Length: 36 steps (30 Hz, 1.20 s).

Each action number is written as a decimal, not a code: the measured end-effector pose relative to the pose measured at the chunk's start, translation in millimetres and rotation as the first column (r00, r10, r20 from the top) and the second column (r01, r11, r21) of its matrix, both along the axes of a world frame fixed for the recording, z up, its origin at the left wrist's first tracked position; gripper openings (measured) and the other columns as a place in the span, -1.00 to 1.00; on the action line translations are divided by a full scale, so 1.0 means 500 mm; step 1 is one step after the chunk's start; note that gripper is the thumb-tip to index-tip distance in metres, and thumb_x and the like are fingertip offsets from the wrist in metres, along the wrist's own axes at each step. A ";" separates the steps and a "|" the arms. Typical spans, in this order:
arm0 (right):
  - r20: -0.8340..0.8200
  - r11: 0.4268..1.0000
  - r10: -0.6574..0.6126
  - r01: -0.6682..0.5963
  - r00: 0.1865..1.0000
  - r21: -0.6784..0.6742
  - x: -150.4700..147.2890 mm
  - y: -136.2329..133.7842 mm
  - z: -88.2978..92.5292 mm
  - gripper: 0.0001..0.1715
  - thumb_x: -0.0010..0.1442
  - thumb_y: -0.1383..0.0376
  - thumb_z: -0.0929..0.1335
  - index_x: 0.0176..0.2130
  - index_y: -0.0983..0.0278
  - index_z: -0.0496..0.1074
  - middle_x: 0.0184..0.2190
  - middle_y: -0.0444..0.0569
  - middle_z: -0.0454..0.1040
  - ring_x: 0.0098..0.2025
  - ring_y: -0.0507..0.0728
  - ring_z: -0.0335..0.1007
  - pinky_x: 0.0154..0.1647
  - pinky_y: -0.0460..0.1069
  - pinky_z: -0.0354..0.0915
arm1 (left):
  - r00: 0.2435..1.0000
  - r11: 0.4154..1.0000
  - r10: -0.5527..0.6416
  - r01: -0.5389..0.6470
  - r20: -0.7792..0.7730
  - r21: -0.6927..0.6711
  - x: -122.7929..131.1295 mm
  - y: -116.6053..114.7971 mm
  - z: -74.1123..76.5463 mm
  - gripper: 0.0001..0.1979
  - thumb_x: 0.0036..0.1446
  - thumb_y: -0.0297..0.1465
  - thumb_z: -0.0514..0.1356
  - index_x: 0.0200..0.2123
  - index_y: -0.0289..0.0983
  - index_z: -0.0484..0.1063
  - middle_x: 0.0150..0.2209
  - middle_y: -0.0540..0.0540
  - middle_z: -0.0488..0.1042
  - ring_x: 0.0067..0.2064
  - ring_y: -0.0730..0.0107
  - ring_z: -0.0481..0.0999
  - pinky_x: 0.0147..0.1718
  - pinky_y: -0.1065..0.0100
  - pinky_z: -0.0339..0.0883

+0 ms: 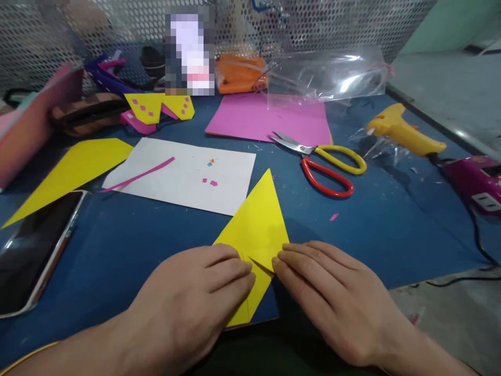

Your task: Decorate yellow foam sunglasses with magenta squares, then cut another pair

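A yellow sheet of folded paper (258,214) lies at the front edge of the table, one pointed corner aimed away from me. A narrow gap between its folds shows near the middle. My left hand (191,292) is closed over the paper's left side, its fingertips pressed on the folded part. From the other side my right hand (332,297) has its fingers together on the right edge of the same paper, close to the gap. Both thumbs are hidden beneath the hands.
Scissors (309,150) with red and yellow handles lie beyond my right hand, near a yellow glue gun (407,130). White paper (188,196) with pink scraps is ahead; a phone (39,250) is at left. Pink sheets (270,117) and a yellow-and-pink paper cutout (146,107) are farther back.
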State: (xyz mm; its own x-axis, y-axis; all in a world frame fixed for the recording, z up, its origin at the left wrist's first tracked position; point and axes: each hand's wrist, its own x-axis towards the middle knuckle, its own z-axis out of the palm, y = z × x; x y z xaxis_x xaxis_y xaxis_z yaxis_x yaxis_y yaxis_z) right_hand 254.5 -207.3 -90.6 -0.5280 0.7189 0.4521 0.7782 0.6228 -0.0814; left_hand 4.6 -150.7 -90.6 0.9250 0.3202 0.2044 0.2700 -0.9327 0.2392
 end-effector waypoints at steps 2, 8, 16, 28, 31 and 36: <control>0.000 1.000 -0.020 0.020 1.000 0.010 -0.005 -0.003 -0.003 -0.56 0.37 0.46 0.12 -0.08 0.44 0.53 -0.15 0.11 0.63 -0.10 0.22 0.53 -0.04 0.15 0.42 | 0.999 0.997 0.006 -0.003 0.037 -0.083 0.037 0.042 0.021 -0.76 0.32 -0.50 0.02 -0.12 -0.24 0.47 -0.21 -0.01 0.61 -0.20 0.33 0.53 -0.15 0.29 0.47; -0.011 0.997 -0.068 0.068 0.998 -0.043 -0.024 -0.001 -0.008 -0.64 0.35 0.47 0.17 -0.04 0.37 0.48 -0.13 0.06 0.61 -0.09 0.18 0.48 -0.02 0.11 0.34 | 0.998 0.994 0.023 -0.016 0.062 -0.110 0.049 0.053 0.032 -0.78 0.23 -0.55 0.11 -0.12 -0.24 0.48 -0.22 -0.02 0.62 -0.21 0.32 0.54 -0.18 0.31 0.46; -0.157 0.969 -0.194 0.164 0.968 -0.186 -0.036 0.004 -0.010 -0.81 0.37 0.38 0.24 -0.12 0.28 0.43 -0.25 -0.05 0.54 -0.20 0.09 0.38 -0.24 0.01 0.24 | 0.968 0.960 0.234 -0.215 0.095 -0.178 0.035 0.044 0.022 -0.76 0.24 -0.51 0.16 -0.05 -0.19 0.48 -0.15 -0.02 0.60 -0.16 0.41 0.55 -0.18 0.42 0.40; -0.267 0.899 -0.352 0.244 0.897 -0.364 -0.045 0.017 -0.011 -0.93 0.36 0.32 0.30 -0.18 0.19 0.40 -0.28 -0.10 0.48 -0.28 0.09 0.33 -0.31 0.03 0.15 | 0.877 0.710 0.474 -0.434 -0.079 -0.554 0.067 0.071 0.051 -0.85 0.13 -0.51 0.23 -0.35 -0.13 0.55 -0.29 0.11 0.56 -0.27 0.53 0.54 -0.32 0.55 0.37; -0.275 0.900 -0.351 0.242 0.895 -0.362 -0.047 0.020 -0.012 -0.96 0.34 0.32 0.31 -0.18 0.20 0.39 -0.28 -0.09 0.48 -0.29 0.09 0.34 -0.31 0.03 0.15 | 0.874 0.687 0.472 -0.447 -0.116 -0.573 0.075 0.077 0.059 -0.86 0.12 -0.49 0.25 -0.34 -0.11 0.55 -0.30 0.14 0.56 -0.27 0.54 0.54 -0.33 0.54 0.35; -0.254 0.902 -0.352 0.255 0.901 -0.347 -0.049 0.019 -0.012 -0.96 0.35 0.33 0.31 -0.20 0.20 0.37 -0.30 -0.11 0.47 -0.29 0.10 0.33 -0.30 0.03 0.12 | 0.891 0.723 0.435 -0.432 -0.130 -0.539 0.093 0.079 0.052 -0.89 0.10 -0.47 0.27 -0.41 -0.12 0.54 -0.37 0.16 0.54 -0.33 0.55 0.51 -0.40 0.50 0.27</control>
State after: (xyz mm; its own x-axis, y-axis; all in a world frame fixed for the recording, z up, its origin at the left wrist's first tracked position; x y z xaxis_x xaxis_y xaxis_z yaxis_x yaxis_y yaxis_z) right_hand 230.1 -197.8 -96.7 -0.1334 0.9469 0.2927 0.8309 0.2678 -0.4876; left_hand 50.9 -111.2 -64.6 0.6573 0.7436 -0.1229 0.6096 -0.4286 0.6669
